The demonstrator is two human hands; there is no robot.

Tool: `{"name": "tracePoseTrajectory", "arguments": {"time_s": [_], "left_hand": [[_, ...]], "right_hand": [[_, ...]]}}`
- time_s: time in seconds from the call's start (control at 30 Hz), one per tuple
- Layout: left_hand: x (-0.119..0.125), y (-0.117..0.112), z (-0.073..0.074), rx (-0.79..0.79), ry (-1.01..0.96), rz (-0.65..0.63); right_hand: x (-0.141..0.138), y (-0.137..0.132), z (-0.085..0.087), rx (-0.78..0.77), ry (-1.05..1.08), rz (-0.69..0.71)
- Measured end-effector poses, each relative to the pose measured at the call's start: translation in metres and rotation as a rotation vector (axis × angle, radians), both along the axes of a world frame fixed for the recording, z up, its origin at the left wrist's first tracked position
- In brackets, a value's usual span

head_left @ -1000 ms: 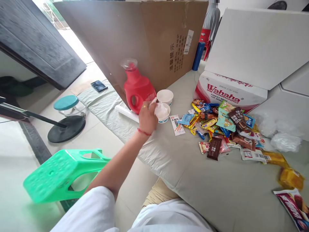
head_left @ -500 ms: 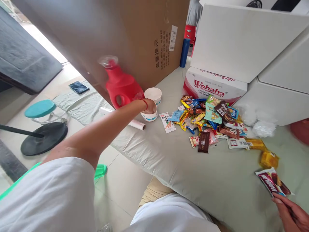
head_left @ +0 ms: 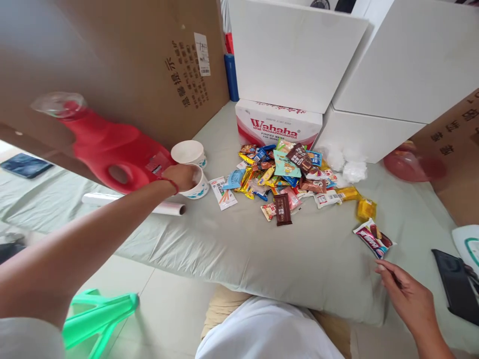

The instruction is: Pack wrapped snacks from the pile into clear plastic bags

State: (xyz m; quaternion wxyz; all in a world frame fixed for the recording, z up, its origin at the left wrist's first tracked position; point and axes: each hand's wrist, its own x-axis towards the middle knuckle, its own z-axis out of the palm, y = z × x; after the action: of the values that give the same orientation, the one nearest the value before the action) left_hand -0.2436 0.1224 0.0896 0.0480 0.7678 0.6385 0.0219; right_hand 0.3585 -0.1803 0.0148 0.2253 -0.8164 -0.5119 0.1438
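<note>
My left hand (head_left: pixel 181 178) reaches across to a white paper bowl (head_left: pixel 198 188) with blue print and is closed at its left rim, its fingertips hidden inside. A second white paper bowl (head_left: pixel 189 151) stands right behind. At the right, my right hand (head_left: pixel 409 294) pinches the lower corner of a purple and white wrapped snack bar (head_left: pixel 373 238) between thumb and finger. The bar lies close to a yellow wrapped snack (head_left: pixel 365 208). Between the hands spreads a pile of mixed wrapped snacks (head_left: pixel 284 172), with a dark brown bar (head_left: pixel 283 209) at its front.
A red jug (head_left: pixel 123 149) leans beside my left forearm, with a white roll (head_left: pixel 170 208) under the forearm. Behind the snacks stand a Wahaha carton (head_left: pixel 279 124) and white boxes (head_left: pixel 292 55). A black phone (head_left: pixel 458 284) lies far right; a green stool (head_left: pixel 99 314) is on the floor.
The view has swung to the right, bringing the black phone into sight. My left hand stays at the front bowl, and my right hand still has the snack bar's corner.
</note>
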Motion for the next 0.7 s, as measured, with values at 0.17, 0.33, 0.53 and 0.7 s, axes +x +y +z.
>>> {"name": "tracePoseTrajectory", "arguments": {"time_s": [0.17, 0.33, 0.53, 0.7], "left_hand": [[0.027, -0.021, 0.046, -0.157, -0.002, -0.049], [0.075, -0.064, 0.095, -0.004, 0.018, -0.071], [0.173, -0.130, 0.082, 0.020, 0.090, -0.346], [0.234, -0.165, 0.056, -0.016, -0.062, -0.523]], "right_hand": [[-0.006, 0.004, 0.008, 0.048, 0.063, -0.055], [-0.045, 0.032, 0.018, 0.156, 0.256, -0.124], [-0.153, 0.080, 0.025, 0.182, 1.166, 0.242], [-0.210, 0.098, 0.009, 0.098, 1.801, 0.291]]}}
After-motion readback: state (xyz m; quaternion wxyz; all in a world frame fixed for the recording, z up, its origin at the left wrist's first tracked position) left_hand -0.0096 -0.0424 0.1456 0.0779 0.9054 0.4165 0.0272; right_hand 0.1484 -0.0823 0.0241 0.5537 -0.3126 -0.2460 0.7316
